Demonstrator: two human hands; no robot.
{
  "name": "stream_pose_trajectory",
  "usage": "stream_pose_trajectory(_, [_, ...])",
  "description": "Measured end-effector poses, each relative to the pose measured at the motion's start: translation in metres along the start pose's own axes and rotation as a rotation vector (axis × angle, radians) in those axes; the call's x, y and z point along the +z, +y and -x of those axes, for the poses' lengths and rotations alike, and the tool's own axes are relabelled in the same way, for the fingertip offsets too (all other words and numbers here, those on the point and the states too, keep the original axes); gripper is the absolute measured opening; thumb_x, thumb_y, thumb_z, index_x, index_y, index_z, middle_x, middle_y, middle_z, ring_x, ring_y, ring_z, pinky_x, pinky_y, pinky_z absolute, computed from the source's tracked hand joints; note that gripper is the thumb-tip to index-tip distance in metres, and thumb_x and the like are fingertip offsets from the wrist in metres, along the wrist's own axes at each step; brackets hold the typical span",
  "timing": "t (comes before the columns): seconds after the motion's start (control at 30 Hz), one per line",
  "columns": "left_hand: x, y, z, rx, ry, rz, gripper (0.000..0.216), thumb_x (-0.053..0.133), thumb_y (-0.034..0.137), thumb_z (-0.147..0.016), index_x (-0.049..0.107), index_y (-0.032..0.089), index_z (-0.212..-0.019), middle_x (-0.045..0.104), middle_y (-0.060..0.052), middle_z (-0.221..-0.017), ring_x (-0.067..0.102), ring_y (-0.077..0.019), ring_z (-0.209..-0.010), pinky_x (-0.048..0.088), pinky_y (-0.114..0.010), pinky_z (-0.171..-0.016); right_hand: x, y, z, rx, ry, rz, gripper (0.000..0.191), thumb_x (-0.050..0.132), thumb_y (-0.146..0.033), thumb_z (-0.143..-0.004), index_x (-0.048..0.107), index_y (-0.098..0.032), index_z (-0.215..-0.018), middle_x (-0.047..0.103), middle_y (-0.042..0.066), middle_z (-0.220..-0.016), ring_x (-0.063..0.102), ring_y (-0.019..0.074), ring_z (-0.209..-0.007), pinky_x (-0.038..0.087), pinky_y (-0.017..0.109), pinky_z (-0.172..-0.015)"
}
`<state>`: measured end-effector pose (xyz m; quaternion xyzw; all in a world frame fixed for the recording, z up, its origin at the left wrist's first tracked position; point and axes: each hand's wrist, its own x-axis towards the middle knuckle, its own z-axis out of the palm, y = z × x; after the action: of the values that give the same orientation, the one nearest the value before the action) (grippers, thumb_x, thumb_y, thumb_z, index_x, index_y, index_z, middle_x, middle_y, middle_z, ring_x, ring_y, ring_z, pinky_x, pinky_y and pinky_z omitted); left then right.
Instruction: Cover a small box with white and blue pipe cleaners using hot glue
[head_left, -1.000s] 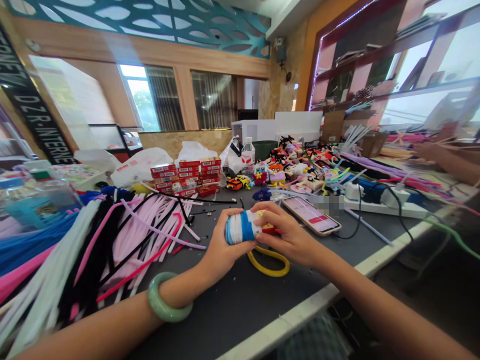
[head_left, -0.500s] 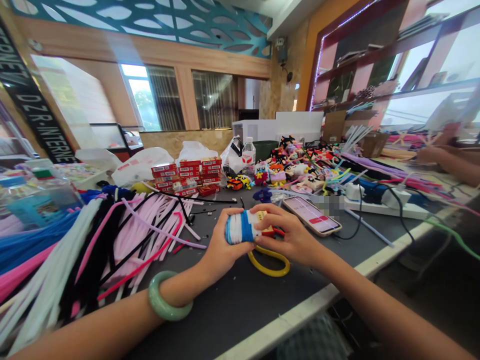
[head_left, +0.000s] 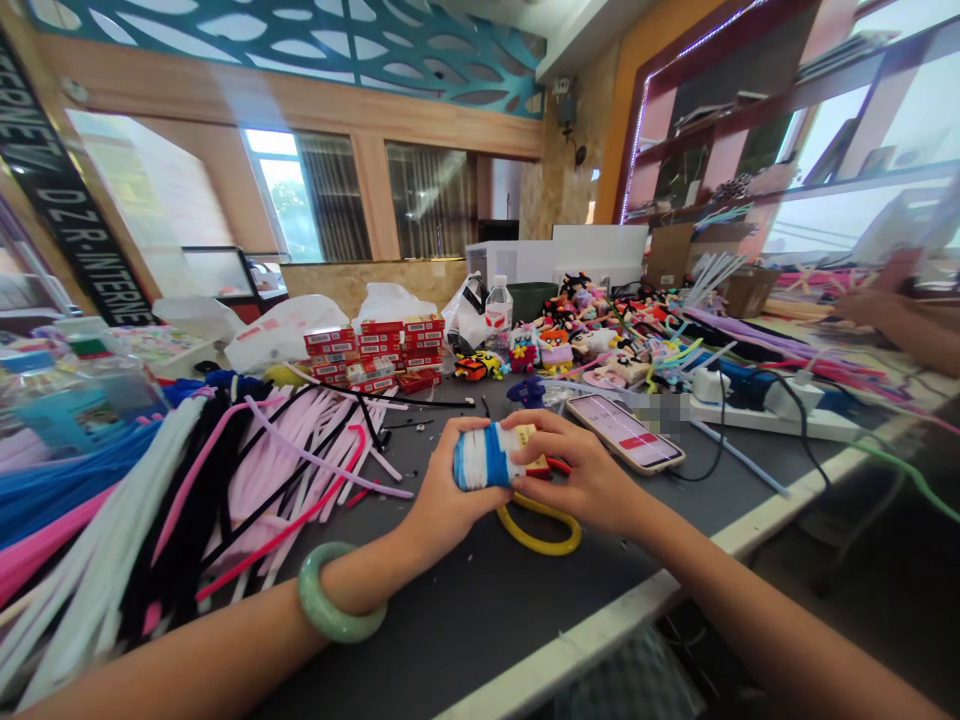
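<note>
Both hands hold a small box wrapped in blue and white pipe cleaners point(head_left: 486, 458), up over the dark table. My left hand point(head_left: 442, 500) is closed on its left, wrapped end, thumb below and fingers above. At the right end, my right hand point(head_left: 581, 470) grips it with bent fingers, and a cream and red part of the box shows between them. A yellow loop handle point(head_left: 541, 548) lies on the table just under the hands. A bit of red shows behind my right fingers; the rest of that tool is hidden. A green bangle point(head_left: 337, 595) circles my left wrist.
Bundled pipe cleaners point(head_left: 255, 470) cover the table's left side. Stacked red boxes point(head_left: 375, 350) and a bottle point(head_left: 498, 310) stand behind. A lit phone point(head_left: 624, 432) lies right of my hands, near a power strip point(head_left: 780, 410) and fuzzy figures point(head_left: 592, 340). Another person's arm point(head_left: 900, 320) is at far right.
Almost nothing differs. Both hands keep their hold on the wrapped box, and the whole view shifts very slightly. The other person's hand at the far right has moved a little.
</note>
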<state>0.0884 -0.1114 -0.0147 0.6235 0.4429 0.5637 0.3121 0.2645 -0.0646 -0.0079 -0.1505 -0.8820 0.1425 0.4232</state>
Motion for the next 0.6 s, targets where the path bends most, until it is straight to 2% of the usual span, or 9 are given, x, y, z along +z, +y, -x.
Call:
stream_pose_trajectory(0.37, [0.0015, -0.0020, 0.0010, -0.066, -0.046, 0.119, 0.056, 0.070, 0.015, -0.051, 0.045, 0.021, -0.101, 0.052, 0.001, -0.090, 0.051, -0.0161, -0.079, 0.042, -0.025, -0.068, 0.0008, -0.0006, 0.0008, -0.002, -0.012, 0.068, 0.008, 0.061, -0.018, -0.081, 0.056, -0.023, -0.082, 0.061, 0.010, -0.118, 0.064, 0.0204, -0.095, 0.049, 0.036, -0.080])
stream_pose_trajectory(0.6, [0.0015, -0.0037, 0.0003, -0.062, -0.027, 0.078, 0.055, 0.069, 0.010, -0.050, 0.047, 0.021, -0.099, 0.053, 0.001, -0.093, 0.051, -0.0164, -0.080, 0.041, -0.025, -0.069, 0.0021, 0.0009, 0.0020, 0.004, -0.007, 0.065, 0.007, 0.061, -0.018, -0.080, 0.057, -0.023, -0.081, 0.060, 0.010, -0.120, 0.064, 0.0215, -0.096, 0.052, 0.033, -0.076])
